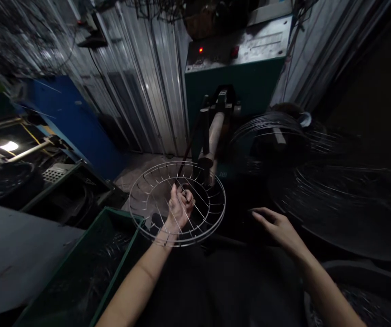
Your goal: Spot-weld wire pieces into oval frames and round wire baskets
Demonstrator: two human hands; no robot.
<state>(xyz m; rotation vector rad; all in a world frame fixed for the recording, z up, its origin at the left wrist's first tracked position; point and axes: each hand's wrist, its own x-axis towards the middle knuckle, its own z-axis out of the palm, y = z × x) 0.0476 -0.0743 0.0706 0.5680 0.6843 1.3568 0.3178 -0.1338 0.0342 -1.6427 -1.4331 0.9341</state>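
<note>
A round wire rack (222, 213) with a double outer ring, short spokes and several straight cross wires is held up in front of me. My left hand (181, 204) is under and among its cross wires, with the fingers curled round the wires near the middle. My right hand (272, 222) is to the right, apart from the rack, its thumb and fingertips close together at something small and dark that I cannot make out. Just beyond the rack is the metal arm (216, 129) of a green machine (236, 79) with a lit red light.
At the lower left stands a green bin (105, 268) with metal pieces, beside a grey surface (21, 259). A blue panel (69, 118) leans at the left. Wire coils (270, 125) and round wire parts (345, 181) lie at the right, above a tub (362, 272).
</note>
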